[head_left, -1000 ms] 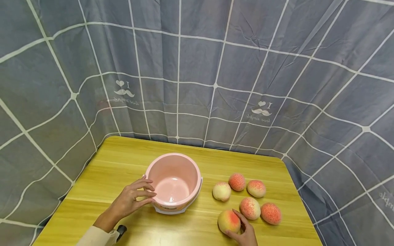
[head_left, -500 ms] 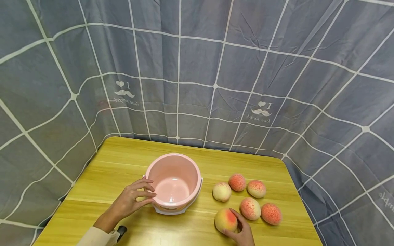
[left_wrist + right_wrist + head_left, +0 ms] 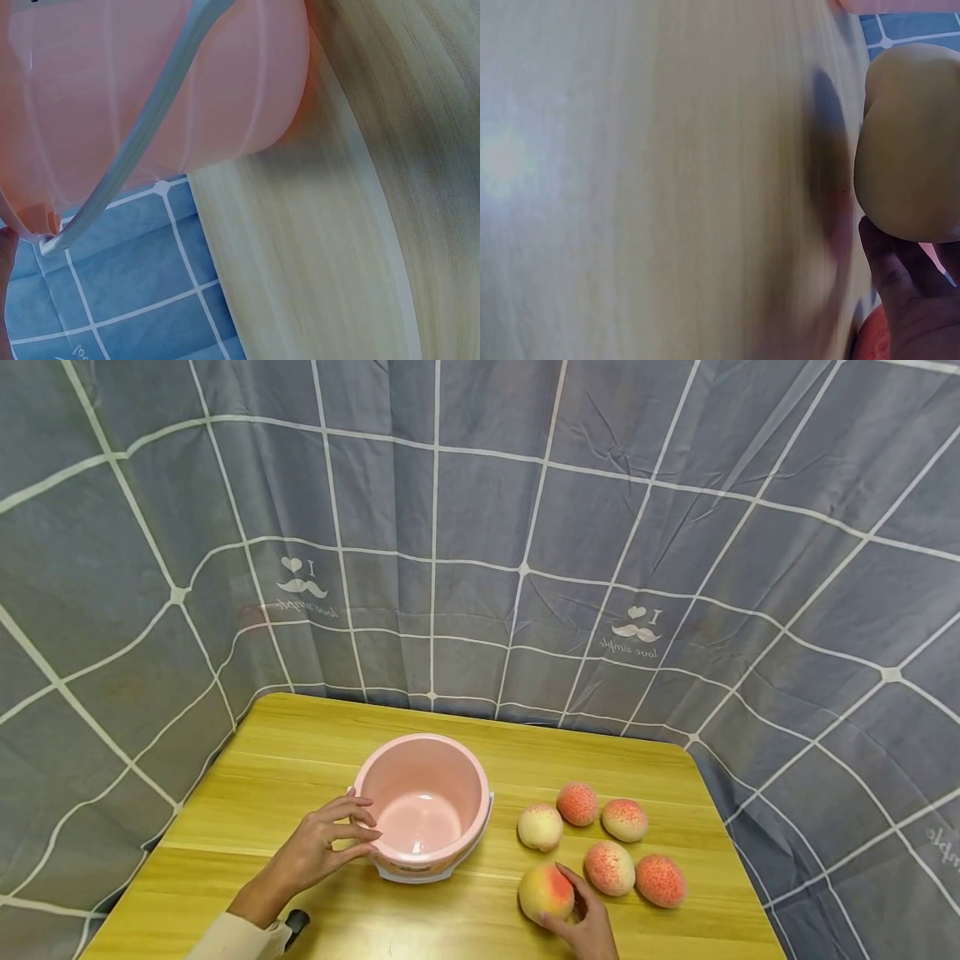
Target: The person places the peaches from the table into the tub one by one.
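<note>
A pink bucket (image 3: 423, 767) stands on the table, its inside bare. My left hand (image 3: 318, 843) holds the bucket's left rim, fingers over the edge and thumb at the near side. The left wrist view shows the bucket's outer wall (image 3: 225, 97) and its pale handle (image 3: 139, 139) hanging down. To the bucket's right, my right hand (image 3: 588, 920) grips a yellow peach (image 3: 540, 893) with a red patch, thumb on the near side and fingers on the far side. In the right wrist view this peach (image 3: 911, 142) appears raised off the table, its shadow apart from it.
Several more peaches lie to the right: a pale one (image 3: 540, 827), a red one (image 3: 577, 803), a speckled one (image 3: 625, 820), another speckled one (image 3: 609, 868) and a deep red one (image 3: 661, 881). A grey checked curtain (image 3: 480, 593) surrounds the yellow wooden table (image 3: 300, 735).
My right hand has moved a little to the left, carrying the yellow peach toward the bucket. The left hand, the bucket and the other peaches have stayed put.
</note>
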`<state>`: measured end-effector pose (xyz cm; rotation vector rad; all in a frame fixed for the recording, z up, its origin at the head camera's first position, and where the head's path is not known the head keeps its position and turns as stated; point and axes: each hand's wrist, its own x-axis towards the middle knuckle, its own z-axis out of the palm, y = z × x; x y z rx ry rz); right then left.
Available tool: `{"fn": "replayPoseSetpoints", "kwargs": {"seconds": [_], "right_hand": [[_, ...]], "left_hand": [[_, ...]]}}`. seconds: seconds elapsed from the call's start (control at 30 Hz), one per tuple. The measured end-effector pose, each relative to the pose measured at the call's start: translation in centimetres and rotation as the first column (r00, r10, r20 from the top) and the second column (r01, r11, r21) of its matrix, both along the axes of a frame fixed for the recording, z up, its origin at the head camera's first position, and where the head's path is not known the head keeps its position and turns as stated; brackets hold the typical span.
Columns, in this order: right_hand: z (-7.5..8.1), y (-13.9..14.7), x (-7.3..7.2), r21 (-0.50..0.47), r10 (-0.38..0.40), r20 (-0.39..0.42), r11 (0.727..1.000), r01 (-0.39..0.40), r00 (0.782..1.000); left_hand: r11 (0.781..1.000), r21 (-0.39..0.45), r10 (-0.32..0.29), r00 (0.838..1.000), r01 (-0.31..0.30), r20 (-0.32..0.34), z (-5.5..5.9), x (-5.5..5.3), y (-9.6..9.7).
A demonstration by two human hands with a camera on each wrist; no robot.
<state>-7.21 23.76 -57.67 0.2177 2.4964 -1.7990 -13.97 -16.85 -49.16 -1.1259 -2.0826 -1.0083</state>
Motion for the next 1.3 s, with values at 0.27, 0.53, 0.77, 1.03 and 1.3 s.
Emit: {"fn": "replayPoseSetpoints", "kwargs": {"seconds": [0.27,0.53,0.77,1.03,1.3], "right_hand": [[0.4,-0.4,0.0,-0.014,-0.013,0.0,1.0,0.013,1.0],[1.2,-0.8,-0.4,-0.03,-0.012,-0.011,0.999,0.011,1.0],[1.9,-0.9,-0.9,-0.012,-0.002,-0.041,1.0,0.002,0.999],[2.2,-0.9,-1.4,-0.019,0.018,-0.072,1.0,-0.02,0.997],[2.8,-0.8,-1.6,-0.003,0.042,-0.074,0.999,-0.043,0.996]], "left_hand": [[1.0,-0.002,-0.009,1.0,0.009,0.001,0.0,-0.1,0.0],[1.0,0.0,-0.004,1.0,0.004,0.004,0.0,-0.1,-0.1],[1.0,-0.016,0.022,1.0,-0.022,0.021,0.0,0.0,0.0],[1.0,-0.017,0.022,0.999,-0.021,0.032,0.1,-0.1,0.0],[1.0,-0.014,0.016,1.0,-0.016,0.021,0.0,-0.1,0.0]]}}
